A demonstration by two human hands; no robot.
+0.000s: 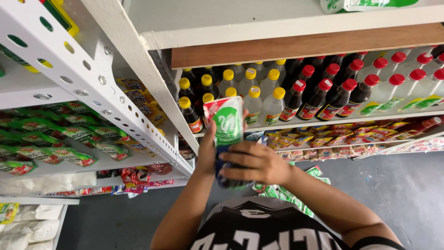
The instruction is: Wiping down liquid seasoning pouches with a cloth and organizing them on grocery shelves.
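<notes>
Hands meet at chest height, just above a black jersey (268,229) with white lettering. The right hand (256,163) wraps its fingers across the front of a pouch (228,127), closed firmly on its lower half. The left hand (208,150) grips the same pouch from the other side, thumb edge along its flank, so both hands hold it upright between them. The pouch is white and green with a red corner at its top, and its dark lower end shows beneath the right fingers. Below the forearms, green and white sachets (282,194) lie on the grey floor (397,194). Beyond the pouch, a shelf (333,121) carries yellow-capped bottles (252,95), some dark, some clear, then red-capped dark bottles (323,95) and red-capped clear ones (407,85) further right. The tier beneath holds small orange and yellow packets (319,136). To the left, behind a perforated white upright (88,81), green packets (69,139) lie in rows.
</notes>
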